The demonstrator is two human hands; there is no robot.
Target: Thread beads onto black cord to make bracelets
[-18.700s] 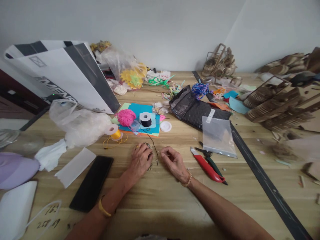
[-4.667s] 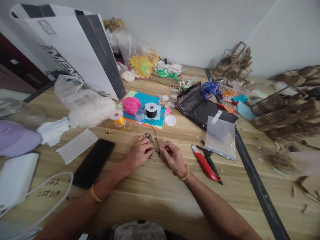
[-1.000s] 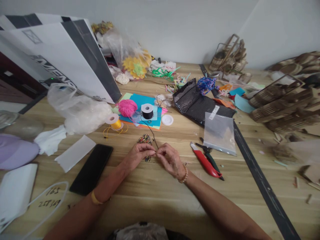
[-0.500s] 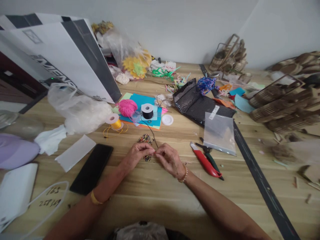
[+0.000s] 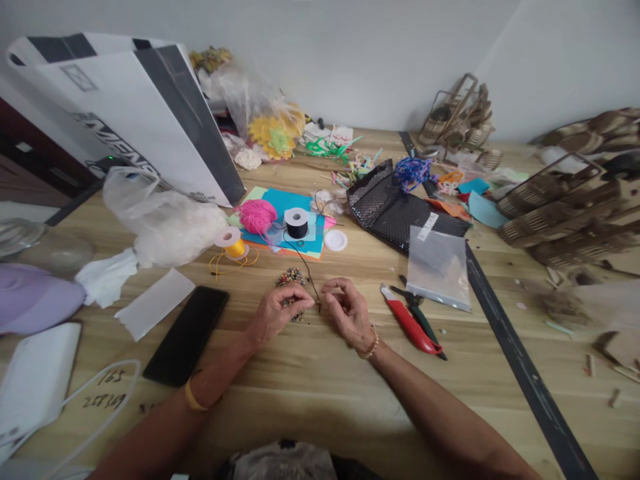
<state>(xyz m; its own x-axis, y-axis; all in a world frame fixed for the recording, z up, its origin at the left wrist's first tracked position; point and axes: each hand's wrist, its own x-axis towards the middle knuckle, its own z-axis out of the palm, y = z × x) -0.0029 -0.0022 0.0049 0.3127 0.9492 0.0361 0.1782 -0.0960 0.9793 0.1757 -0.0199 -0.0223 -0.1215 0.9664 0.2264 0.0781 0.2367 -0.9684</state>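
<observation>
My left hand point(image 5: 281, 310) is closed in a pinch, its fingertips at the thin black cord point(image 5: 309, 272) near the cord's lower end. My right hand point(image 5: 350, 312) is just right of the cord, thumb and forefinger apart, with nothing visible between them. A small pile of multicoloured beads point(image 5: 290, 275) lies behind and partly under my left hand's fingers, which hide some of it. From the pile's far side the cord runs back to a white spool of black cord point(image 5: 297, 225) on coloured paper sheets point(image 5: 313, 249).
A yellow thread spool point(image 5: 235, 247), pink yarn ball point(image 5: 257, 217) and white round lid point(image 5: 335, 240) are beyond the hands. A red-handled cutter point(image 5: 407, 323) and dark green pliers point(image 5: 425, 327) lie right, beside a clear zip bag point(image 5: 440, 267). A black phone point(image 5: 187, 337) lies left.
My hands have moved apart. The right hand's fingers have opened and shifted right, away from the cord, while the left stays pinched near the cord's end. The view has shifted slightly.
</observation>
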